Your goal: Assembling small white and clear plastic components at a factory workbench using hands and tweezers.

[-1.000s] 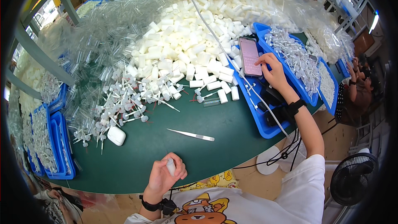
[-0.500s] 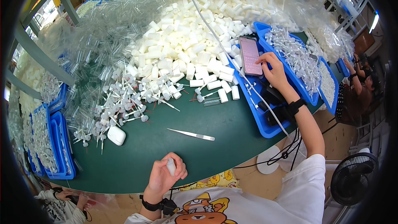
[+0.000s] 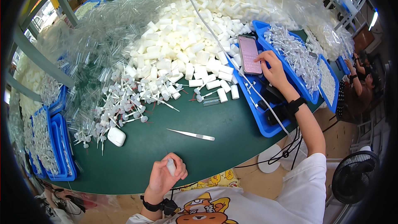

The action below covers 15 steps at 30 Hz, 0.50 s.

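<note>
My left hand (image 3: 157, 182) is closed round a small whitish cylinder (image 3: 171, 166), held upright near the table's front edge. My right hand (image 3: 274, 73) reaches over a blue tray (image 3: 269, 130), with a fingertip at the lit screen of a phone (image 3: 248, 52). The phone rests tilted in that tray; the hand touches it without gripping it. Metal tweezers (image 3: 191, 134) lie on the green table (image 3: 207, 153) in front of my left hand. Left of them sit a rounded white case (image 3: 116, 136) and a heap of thin white stems with grey discs (image 3: 124, 105).
White cylindrical caps (image 3: 174, 45) form a large pile, with clear tubes (image 3: 107, 37) heaped to its left. Blue trays of small white parts (image 3: 292, 56) stand on both sides. A white cable (image 3: 207, 25) crosses the table. A black fan (image 3: 355, 176) stands at right.
A person's hands at the lower left have shifted. My own hands hold almost the same positions, with the right fingers moved very slightly at the phone.
</note>
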### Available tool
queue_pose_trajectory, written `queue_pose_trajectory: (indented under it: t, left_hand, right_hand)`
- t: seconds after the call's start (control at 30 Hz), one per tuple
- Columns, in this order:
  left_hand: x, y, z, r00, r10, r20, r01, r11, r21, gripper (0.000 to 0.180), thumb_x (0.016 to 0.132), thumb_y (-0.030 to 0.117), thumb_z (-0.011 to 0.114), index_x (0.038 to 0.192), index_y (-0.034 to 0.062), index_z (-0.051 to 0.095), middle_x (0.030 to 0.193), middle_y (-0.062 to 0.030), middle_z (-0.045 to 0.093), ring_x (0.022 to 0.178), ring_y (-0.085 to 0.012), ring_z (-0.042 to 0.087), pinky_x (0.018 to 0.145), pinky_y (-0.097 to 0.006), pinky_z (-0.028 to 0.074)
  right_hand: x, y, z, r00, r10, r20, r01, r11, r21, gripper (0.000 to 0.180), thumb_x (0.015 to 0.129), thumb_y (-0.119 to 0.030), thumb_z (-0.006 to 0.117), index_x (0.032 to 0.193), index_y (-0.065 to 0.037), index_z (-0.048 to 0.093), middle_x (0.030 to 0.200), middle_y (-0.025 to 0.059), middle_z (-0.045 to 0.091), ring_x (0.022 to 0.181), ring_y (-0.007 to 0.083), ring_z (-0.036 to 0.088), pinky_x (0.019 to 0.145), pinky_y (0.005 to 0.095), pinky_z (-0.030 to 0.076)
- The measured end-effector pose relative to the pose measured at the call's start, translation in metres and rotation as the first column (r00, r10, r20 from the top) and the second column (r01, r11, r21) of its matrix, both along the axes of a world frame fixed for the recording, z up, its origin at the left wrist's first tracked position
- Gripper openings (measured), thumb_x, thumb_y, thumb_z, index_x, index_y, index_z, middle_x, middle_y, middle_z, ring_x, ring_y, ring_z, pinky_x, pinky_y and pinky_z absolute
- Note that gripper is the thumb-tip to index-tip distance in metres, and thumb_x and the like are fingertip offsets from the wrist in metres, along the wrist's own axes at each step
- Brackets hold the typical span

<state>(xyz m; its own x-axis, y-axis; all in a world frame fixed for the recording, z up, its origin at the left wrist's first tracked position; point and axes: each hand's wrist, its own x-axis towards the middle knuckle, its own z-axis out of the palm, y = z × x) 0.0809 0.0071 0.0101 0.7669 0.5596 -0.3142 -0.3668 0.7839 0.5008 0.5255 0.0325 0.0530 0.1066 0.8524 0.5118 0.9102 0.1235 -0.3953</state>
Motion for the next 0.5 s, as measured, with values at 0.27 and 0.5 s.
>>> queue_pose_trajectory:
  t: [0.27, 0.5]
  left_hand:
    - [0.0007, 0.0002, 0.0021, 1.0, 0.003, -0.012, -0.003, 1.0, 0.013, 0.033, 0.088, 0.034, 0.035, 0.086, 0.0028, 0.047, 0.06, -0.0069, 0.04, 0.056, -0.0169, 0.036, 0.057, -0.031, 0.033]
    - [-0.0018, 0.0018, -0.0013, 0.998, -0.025, 0.049, 0.025, 1.0, 0.003, 0.031, 0.089, 0.034, 0.04, 0.088, 0.0038, 0.049, 0.063, -0.0062, 0.044, 0.06, -0.0173, 0.04, 0.062, -0.032, 0.035]
  right_hand:
    - [-0.0072, 0.0001, 0.006, 0.997, 0.027, 0.068, -0.025, 0.999, -0.032, 0.023, 0.079, 0.002, 0.051, 0.097, -0.005, 0.064, 0.095, 0.0119, 0.057, 0.093, 0.0277, 0.054, 0.084, 0.0355, 0.043]
    - [-0.0096, -0.0012, 0.0048, 0.987, 0.036, 0.158, -0.033, 0.999, -0.021, 0.023, 0.079, 0.002, 0.052, 0.097, -0.006, 0.064, 0.099, 0.0103, 0.058, 0.093, 0.0282, 0.054, 0.084, 0.036, 0.043]
